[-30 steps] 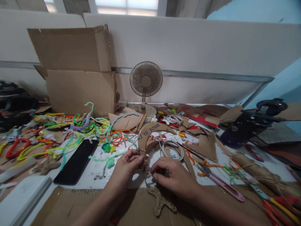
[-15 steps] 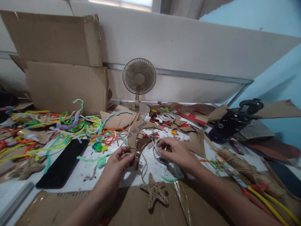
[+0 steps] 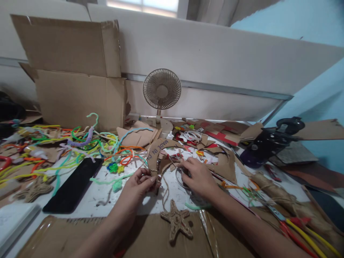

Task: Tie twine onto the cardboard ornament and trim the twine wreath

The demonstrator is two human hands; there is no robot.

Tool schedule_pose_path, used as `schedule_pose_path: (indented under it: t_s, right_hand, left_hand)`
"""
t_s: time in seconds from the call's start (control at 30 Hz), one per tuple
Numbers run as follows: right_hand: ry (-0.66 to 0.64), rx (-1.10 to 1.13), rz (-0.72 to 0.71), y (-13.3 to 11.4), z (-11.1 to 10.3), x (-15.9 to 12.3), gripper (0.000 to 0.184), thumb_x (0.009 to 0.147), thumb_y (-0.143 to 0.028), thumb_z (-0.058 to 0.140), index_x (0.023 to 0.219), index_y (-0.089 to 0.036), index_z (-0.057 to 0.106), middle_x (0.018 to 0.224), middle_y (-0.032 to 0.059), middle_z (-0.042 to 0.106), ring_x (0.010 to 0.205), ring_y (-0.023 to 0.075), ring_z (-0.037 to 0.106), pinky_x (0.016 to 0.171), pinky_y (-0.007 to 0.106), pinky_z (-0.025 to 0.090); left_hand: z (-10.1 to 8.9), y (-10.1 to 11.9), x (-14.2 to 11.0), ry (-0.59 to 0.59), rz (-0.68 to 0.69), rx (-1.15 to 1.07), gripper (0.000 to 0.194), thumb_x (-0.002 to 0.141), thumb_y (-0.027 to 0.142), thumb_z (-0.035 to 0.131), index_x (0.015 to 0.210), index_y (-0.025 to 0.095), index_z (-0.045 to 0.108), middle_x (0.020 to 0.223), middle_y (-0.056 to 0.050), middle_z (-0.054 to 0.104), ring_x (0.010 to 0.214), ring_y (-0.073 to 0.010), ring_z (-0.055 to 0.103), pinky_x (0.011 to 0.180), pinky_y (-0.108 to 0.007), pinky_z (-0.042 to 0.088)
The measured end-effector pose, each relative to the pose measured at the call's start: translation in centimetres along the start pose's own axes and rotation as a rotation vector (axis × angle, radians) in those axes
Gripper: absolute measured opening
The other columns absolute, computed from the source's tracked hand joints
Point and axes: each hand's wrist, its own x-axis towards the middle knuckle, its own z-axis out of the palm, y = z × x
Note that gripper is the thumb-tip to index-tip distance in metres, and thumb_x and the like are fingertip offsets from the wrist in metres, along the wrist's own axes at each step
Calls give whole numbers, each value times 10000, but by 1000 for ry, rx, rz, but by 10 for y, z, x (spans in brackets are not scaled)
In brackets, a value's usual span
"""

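Observation:
My left hand [image 3: 143, 182] pinches the lower end of a curved cardboard strip [image 3: 153, 154] printed "MADE IN"; what exactly lies between its fingertips is partly hidden. A few steps to the right, my right hand [image 3: 195, 176] is closed around a small coil of pale cord [image 3: 177, 175], its loop showing beside the fingers. Below both hands, a star wrapped in brown twine [image 3: 177, 220] rests on a cardboard sheet [image 3: 145, 236]. A thin twine tail [image 3: 166, 190] runs from the star up toward my left hand.
Pipe cleaners [image 3: 91, 138] lie heaped on the left, beside a black phone [image 3: 72, 186]. A small fan [image 3: 162, 89] stands behind cardboard scraps [image 3: 221, 163]. Scissors [image 3: 278, 213] and a dark bottle [image 3: 266, 145] are at right. Another twine star [image 3: 33, 190] is at far left.
My right hand has turned slightly, and less of the cord coil shows beside its fingers. My left hand keeps its pinch near the strip's end. The view has shifted slightly.

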Motion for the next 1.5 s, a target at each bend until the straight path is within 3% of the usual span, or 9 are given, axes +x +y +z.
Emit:
schedule_pose_path:
  t_s: [0.17,0.43,0.6,0.77,1.0,1.13,1.2,1.3,1.5]
  right_hand:
    - [74,-16,-18,-8,3,11,33,923,-201,707,908,-204,736,1033,93,675,1038,288,607,899,394,443]
    - [37,-40,15,-18,7,31,38,914,-221,745,903,-216,709,996,84,726,995,287,628,839,376,425]
    - [19,10,58,-23,9,42,110,900,-147,719,974,-226,740,956,61,787,922,259,681,796,346,411]
    - [-19,76,86,-19,7,43,235,888,-92,700,1083,-202,772,1025,74,810,949,261,710,808,341,424]
    - [-45,47,49,-13,7,42,147,905,-117,674,851,-225,757,951,64,783,947,251,679,829,348,421]
    - [36,306,51,-12,0,37,104,879,-155,648,824,-224,703,910,48,738,915,235,644,822,348,433]
    - [-25,558,95,-13,-3,32,39,869,-231,647,845,-225,678,862,29,706,809,207,618,746,329,434]
    - [-202,908,158,-18,-8,25,156,821,-360,717,853,-228,641,786,5,639,685,170,539,650,305,401]
    - [-299,1064,138,-46,-17,16,228,790,-402,806,802,-236,649,760,10,598,715,182,523,688,320,406]
  left_hand:
    - [4,1,-3,-2,-14,32,543,536,328,1006,910,219,628,727,10,722,673,-163,700,649,-250,485]
    - [6,1,-8,-64,18,82,479,662,323,922,1044,234,648,729,33,698,603,-132,557,579,-235,373]
    - [5,-1,-7,-53,5,4,603,622,271,934,1139,217,628,854,-7,753,664,-137,613,615,-236,417]
    - [6,-1,-8,-38,15,-37,555,618,247,942,1087,200,648,841,-6,744,658,-123,618,616,-235,448]
    - [7,1,-9,-54,15,-55,539,597,269,971,1051,185,692,863,-16,742,697,-130,636,655,-245,470]
    - [7,4,-11,-28,15,-53,554,583,247,970,1044,184,671,820,-8,736,668,-128,637,645,-248,475]
    - [8,6,-13,-20,19,-56,521,592,226,955,1026,185,669,830,-14,744,687,-134,656,652,-248,479]
    - [9,8,-15,-5,6,-36,480,610,223,935,1012,197,675,840,-8,753,692,-131,668,662,-244,483]
    - [8,2,-12,-18,-23,-26,481,573,265,964,950,204,672,832,1,758,692,-131,671,694,-251,501]
